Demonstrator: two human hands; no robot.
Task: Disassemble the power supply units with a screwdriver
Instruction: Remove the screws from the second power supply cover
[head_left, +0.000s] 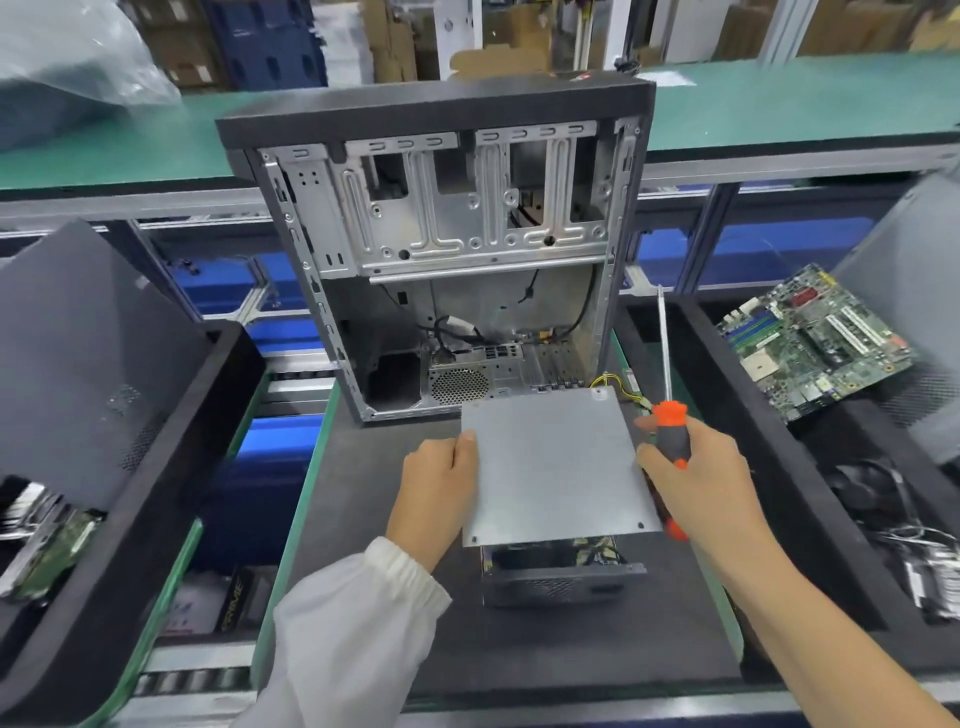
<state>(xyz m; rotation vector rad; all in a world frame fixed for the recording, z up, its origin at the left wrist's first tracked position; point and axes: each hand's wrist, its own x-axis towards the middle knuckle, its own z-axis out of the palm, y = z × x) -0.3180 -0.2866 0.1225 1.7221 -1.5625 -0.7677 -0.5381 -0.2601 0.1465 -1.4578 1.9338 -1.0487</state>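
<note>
A grey power supply unit (553, 462) stands on the dark mat in front of me, its flat metal plate facing up and its black vented side (556, 584) toward me. My left hand (439, 493) grips the plate's left edge. My right hand (696, 483) rests against the right edge while holding an orange and grey screwdriver (671, 426), whose shaft points up and away. Yellow wires (618, 382) show behind the unit's far right corner.
An emptied computer case (447, 249) stands open just behind the unit. A black tray at right holds a green motherboard (815, 343) and cables (893, 535). A black tray at left holds a dark case panel (88, 353) and parts. Blue bins sit below the bench.
</note>
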